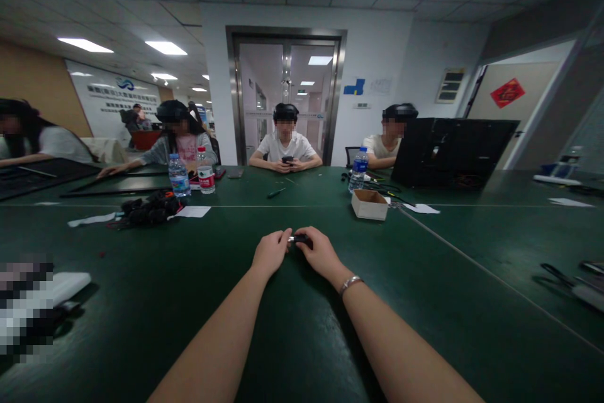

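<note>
A small dark object with a shiny metal end (299,239) is held between my two hands, just above the green table (189,277). My left hand (272,252) pinches its metal end with closed fingers. My right hand (321,251) is closed around its dark body, and a bracelet circles that wrist. The object is too small for me to tell exactly what it is.
An open white box (369,207) stands ahead to the right, beside a water bottle (359,170). Two bottles, black cables (151,208) and paper lie ahead left. A screwdriver (276,193) lies farther off. Several people sit around, near a large monitor (453,151).
</note>
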Demonstrator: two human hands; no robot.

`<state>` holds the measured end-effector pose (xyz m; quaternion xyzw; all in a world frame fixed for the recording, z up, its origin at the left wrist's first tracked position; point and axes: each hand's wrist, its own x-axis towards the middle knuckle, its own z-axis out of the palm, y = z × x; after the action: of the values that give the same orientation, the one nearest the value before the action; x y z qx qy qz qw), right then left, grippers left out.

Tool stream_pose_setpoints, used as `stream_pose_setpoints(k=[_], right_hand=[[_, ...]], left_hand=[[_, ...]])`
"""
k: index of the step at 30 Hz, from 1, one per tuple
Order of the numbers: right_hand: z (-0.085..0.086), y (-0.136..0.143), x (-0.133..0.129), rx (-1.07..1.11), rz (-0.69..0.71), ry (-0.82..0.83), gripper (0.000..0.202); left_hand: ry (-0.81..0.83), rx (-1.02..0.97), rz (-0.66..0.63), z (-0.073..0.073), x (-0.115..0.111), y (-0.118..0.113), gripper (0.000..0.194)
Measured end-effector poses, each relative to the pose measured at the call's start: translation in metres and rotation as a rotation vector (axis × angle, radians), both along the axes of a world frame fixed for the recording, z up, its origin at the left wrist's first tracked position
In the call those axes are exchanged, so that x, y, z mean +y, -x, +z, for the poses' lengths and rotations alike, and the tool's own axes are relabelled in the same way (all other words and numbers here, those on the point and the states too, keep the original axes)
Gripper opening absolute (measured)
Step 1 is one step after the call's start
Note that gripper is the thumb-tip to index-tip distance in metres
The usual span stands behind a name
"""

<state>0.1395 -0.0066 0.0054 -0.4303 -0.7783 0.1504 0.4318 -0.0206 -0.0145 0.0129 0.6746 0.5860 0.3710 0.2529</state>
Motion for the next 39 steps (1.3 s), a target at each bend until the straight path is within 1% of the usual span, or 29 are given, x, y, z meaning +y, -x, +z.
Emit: stream_pose_setpoints(k=[1, 3, 5, 6, 7, 10, 11, 15, 17, 19, 22, 25, 28, 29, 30, 31, 33, 34, 36, 38, 39], right_hand=[[0.0003, -0.0001, 0.0000, 0.002, -0.004, 0.000, 0.021], [0.0009, -0.0005, -0.0001, 0.009, -0.016, 0.002, 0.021], [0.0011, -0.0006, -0.0003, 0.009, -0.021, 0.010, 0.021], [0.0009, -0.0006, -0.0004, 0.006, -0.016, 0.013, 0.021], [0.0007, -0.0005, -0.0005, 0.002, -0.009, 0.014, 0.021], [0.0001, -0.0006, -0.0010, -0.001, 0.003, 0.005, 0.020], [0.0003, -0.0007, -0.0012, 0.001, -0.002, 0.001, 0.020], [0.0025, -0.0014, -0.0023, 0.002, -0.023, 0.010, 0.021], [0.0035, -0.0013, -0.0026, -0.004, -0.017, 0.016, 0.021], [0.0039, -0.0010, -0.0025, 0.004, -0.020, 0.021, 0.021], [0.0038, -0.0004, -0.0020, 0.018, -0.033, 0.030, 0.020], [0.0031, -0.0003, -0.0015, 0.016, -0.018, 0.023, 0.020], [0.0021, -0.0006, -0.0011, 0.012, 0.002, 0.012, 0.020], [0.0019, -0.0008, -0.0010, 0.011, 0.004, 0.014, 0.020], [0.0018, -0.0009, -0.0010, 0.011, 0.001, 0.016, 0.020], [0.0018, -0.0010, -0.0011, 0.010, -0.002, 0.020, 0.021], [0.0023, -0.0009, -0.0015, 0.005, -0.003, 0.021, 0.021], [0.0028, -0.0007, -0.0018, 0.001, 0.000, 0.019, 0.022], [0.0038, 0.0000, -0.0026, -0.008, 0.006, 0.014, 0.021], [0.0045, 0.0004, -0.0031, -0.016, 0.011, 0.016, 0.021], [0.0046, 0.0005, -0.0032, -0.017, 0.013, 0.017, 0.021]], left_hand=[[-0.014, -0.001, -0.010, -0.0001, -0.0007, -0.0004, 0.037], [-0.056, -0.050, -0.096, -0.0016, -0.0007, -0.0004, 0.025], [-0.074, -0.102, -0.176, -0.0038, 0.0004, 0.0010, 0.027], [-0.066, -0.107, -0.184, -0.0045, 0.0009, 0.0019, 0.025], [-0.049, -0.093, -0.167, -0.0049, 0.0013, 0.0027, 0.023], [-0.002, 0.011, -0.080, -0.0038, 0.0005, 0.0035, 0.038], [-0.003, 0.032, -0.075, -0.0031, -0.0003, 0.0031, 0.039], [-0.049, 0.001, -0.124, -0.0024, -0.0019, 0.0014, 0.023], [-0.047, 0.013, -0.113, -0.0031, -0.0012, 0.0013, 0.017], [-0.041, 0.048, -0.093, -0.0038, -0.0003, 0.0014, 0.016], [-0.063, 0.047, -0.110, -0.0030, 0.0002, 0.0016, 0.019], [-0.092, 0.057, -0.107, -0.0001, -0.0005, 0.0017, 0.023], [-0.063, 0.141, -0.067, 0.0027, -0.0016, 0.0012, 0.045], [-0.050, 0.145, -0.054, 0.0030, -0.0018, 0.0008, 0.049], [-0.045, 0.129, -0.045, 0.0030, -0.0019, 0.0005, 0.048], [-0.052, 0.103, -0.046, 0.0027, -0.0017, 0.0001, 0.043], [-0.088, 0.059, -0.077, 0.0016, -0.0008, -0.0001, 0.031], [-0.103, 0.056, -0.088, 0.0012, -0.0002, 0.0000, 0.029], [-0.091, 0.098, -0.079, 0.0007, 0.0009, 0.0005, 0.033], [-0.053, 0.147, -0.040, 0.0006, 0.0015, 0.0009, 0.046], [-0.044, 0.152, -0.028, 0.0004, 0.0016, 0.0011, 0.049]])
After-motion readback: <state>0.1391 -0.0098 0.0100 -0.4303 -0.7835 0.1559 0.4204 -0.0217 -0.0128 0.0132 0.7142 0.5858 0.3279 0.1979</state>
